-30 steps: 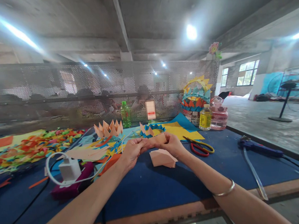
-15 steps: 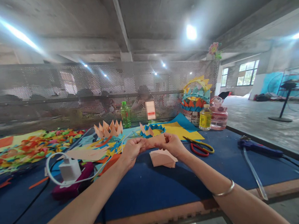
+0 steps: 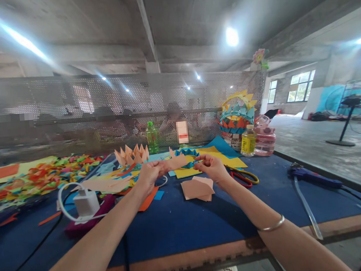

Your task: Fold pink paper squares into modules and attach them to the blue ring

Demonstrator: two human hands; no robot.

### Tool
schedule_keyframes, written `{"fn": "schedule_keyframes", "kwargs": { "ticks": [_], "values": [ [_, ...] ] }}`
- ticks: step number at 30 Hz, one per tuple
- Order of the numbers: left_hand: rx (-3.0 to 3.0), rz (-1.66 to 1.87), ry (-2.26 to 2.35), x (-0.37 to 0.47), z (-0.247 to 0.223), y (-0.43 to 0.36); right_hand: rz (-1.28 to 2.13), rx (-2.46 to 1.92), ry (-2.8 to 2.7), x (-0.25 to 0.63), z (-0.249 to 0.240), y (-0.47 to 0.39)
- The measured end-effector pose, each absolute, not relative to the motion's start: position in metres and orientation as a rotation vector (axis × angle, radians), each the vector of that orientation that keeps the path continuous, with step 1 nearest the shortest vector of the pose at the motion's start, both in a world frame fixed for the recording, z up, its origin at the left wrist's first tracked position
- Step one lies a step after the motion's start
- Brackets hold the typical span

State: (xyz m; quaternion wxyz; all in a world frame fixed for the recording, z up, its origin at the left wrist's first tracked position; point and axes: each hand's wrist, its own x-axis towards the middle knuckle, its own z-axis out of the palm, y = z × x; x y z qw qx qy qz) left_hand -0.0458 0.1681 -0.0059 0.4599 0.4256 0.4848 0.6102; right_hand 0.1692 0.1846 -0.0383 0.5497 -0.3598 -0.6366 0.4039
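My left hand (image 3: 149, 176) pinches a peach piece of paper (image 3: 175, 163) by its left end, holding it above the table. A short way from the paper's free end is my right hand (image 3: 213, 168), its fingers loosely curved and apart with nothing seen between them. Below and between the hands lies a small stack of peach paper pieces (image 3: 198, 189). Beyond them, a ring of folded blue paper points (image 3: 186, 154) rests on yellow paper (image 3: 215, 153). A peach crown of pointed folded paper (image 3: 131, 155) stands behind my left hand.
Scissors (image 3: 249, 177) lie right of my right hand, and a glue gun (image 3: 313, 178) farther right. A white charger (image 3: 87, 202) sits on a purple power strip (image 3: 73, 229) at left. Bottles, including a green bottle (image 3: 152, 138), stand along the perforated screen (image 3: 133, 97). Colourful scraps (image 3: 51, 176) cover the left.
My right hand has let go of the peach paper and moved slightly right. My left hand has shifted left with the paper, whose right end is now free.
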Motion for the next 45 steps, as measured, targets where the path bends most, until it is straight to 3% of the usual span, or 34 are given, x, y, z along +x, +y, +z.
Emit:
{"fn": "schedule_keyframes", "kwargs": {
  "ticks": [34, 45],
  "values": [
    [1.148, 1.325, 1.121, -0.032, -0.009, 0.155, 0.829, -0.875, -1.624, 0.158, -0.040, 0.178],
    [1.140, 1.096, 1.041, -0.020, -0.008, 0.139, 0.522, -0.945, -1.761, 0.156, -0.042, 0.164]
  ]
}}
